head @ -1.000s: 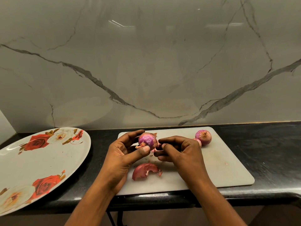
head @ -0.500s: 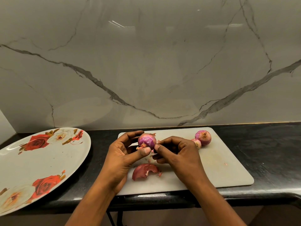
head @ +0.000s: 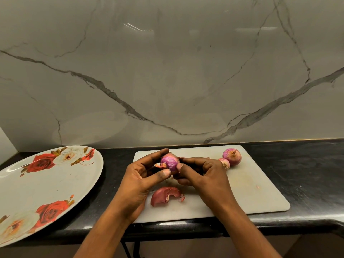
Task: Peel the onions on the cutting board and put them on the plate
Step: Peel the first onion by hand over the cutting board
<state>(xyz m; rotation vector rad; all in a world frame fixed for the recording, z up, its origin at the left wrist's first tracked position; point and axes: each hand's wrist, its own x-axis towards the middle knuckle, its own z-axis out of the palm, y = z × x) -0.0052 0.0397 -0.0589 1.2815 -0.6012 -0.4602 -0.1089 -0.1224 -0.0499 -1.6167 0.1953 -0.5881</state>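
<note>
We look down from head height at a white cutting board (head: 251,192) lying on a black surface (head: 307,174), with a grey veined marble wall (head: 167,71) behind it. Both hands meet above the far left part of the board.

The left hand (head: 141,175) cradles a partly peeled onion (head: 169,162). Its index finger curls over the top and its thumb presses under the front, so the onion is lifted clear of the board.

The right hand (head: 206,174) has closed in since a second ago. Then its curled fingers sat just beside the onion, a little lower and apart from it. Now its thumb and fingertips are pinched against the onion's right side, where a shred of skin seems to remain. A frayed orange scrap also sticks out on the onion's left, near the left thumb. The onion itself has hardly moved.

A large curl of reddish skin (head: 164,196) lies on the board just below the hands, in the same spot as before. A larger onion (head: 232,156) and a small onion (head: 225,163) touching it wait unpeeled at the board's far right. The flowered plate (head: 46,187) sits well to the left on the surface and carries no onions.

We judge that the last bits of skin are being picked off the first onion. It should go to the plate soon, leaving two onions to peel.
</note>
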